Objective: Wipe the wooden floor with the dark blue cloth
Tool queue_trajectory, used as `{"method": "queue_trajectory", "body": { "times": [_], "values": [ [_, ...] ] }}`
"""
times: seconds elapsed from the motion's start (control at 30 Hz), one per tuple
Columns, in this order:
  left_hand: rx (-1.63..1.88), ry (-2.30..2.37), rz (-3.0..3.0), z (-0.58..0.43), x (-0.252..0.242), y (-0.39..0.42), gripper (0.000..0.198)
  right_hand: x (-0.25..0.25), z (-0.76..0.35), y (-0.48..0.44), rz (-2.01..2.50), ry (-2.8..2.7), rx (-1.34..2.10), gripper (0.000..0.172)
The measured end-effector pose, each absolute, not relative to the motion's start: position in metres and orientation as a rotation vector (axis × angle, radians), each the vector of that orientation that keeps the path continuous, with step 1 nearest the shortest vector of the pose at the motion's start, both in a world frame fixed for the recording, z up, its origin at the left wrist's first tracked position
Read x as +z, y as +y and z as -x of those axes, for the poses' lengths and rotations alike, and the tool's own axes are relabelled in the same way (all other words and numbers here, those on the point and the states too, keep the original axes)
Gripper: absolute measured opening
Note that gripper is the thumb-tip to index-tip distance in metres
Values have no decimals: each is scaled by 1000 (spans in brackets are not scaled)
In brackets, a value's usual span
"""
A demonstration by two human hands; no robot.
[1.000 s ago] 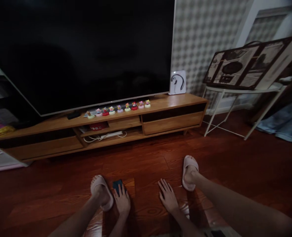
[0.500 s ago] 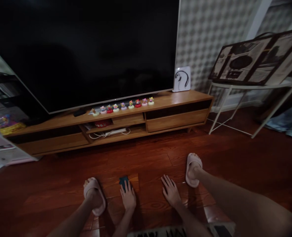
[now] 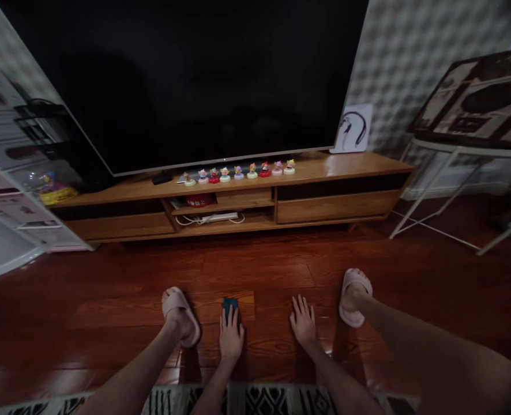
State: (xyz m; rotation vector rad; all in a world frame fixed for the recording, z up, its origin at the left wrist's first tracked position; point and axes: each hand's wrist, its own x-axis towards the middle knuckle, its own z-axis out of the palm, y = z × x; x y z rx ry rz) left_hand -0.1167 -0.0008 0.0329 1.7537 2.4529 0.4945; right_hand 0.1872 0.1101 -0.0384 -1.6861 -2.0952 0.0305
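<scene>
The floor point(image 3: 268, 271) is shiny red-brown wood, and a low wooden TV stand point(image 3: 337, 204) sits at twelve o'clock, well past the hands. The small dark blue-green cloth point(image 3: 229, 302) lies on the floor, at twelve o'clock from the left hand point(image 3: 230, 339), which is nearer and has its fingertips on it. From the right hand point(image 3: 304, 325), the cloth is between nine and ten o'clock. The two hands are well apart, both laid out flat, not squeezing. The cloth is bunched and partly covered, so I can't tell its long way. A slippered foot point(image 3: 181, 318) is near nine o'clock from the cloth, and a rug point(image 3: 169, 399) edges six o'clock. Lots of floor stretches from cloth to stand.
</scene>
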Motion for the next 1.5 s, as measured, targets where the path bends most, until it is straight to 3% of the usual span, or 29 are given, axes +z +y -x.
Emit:
{"method": "queue_trajectory", "body": {
  "times": [0.13,0.33,0.47,0.6,0.83,1.13,1.27,1.5],
  "values": [
    [556,2521,-1648,100,29,21,71,-45,-162,102,1791,-1908,48,70],
    [568,2677,-1454,229,70,30,68,-45,-163,96,1821,-1957,143,73],
    [555,2765,-1358,265,71,39,69,-44,-166,93,1831,-1977,121,74],
    [556,2745,-1399,232,45,77,60,-46,-169,91,1844,-2001,114,74],
    [547,2718,-1431,167,10,154,63,-32,-167,88,2024,-2084,80,70],
    [514,2025,-2176,18,0,181,57,-17,-163,88,2068,-2091,30,67],
    [539,2130,-2136,76,7,160,55,-20,-162,88,2069,-2070,18,67],
    [455,2806,-1472,228,22,97,59,-19,-161,89,2034,-2061,76,68]
  ]
}}
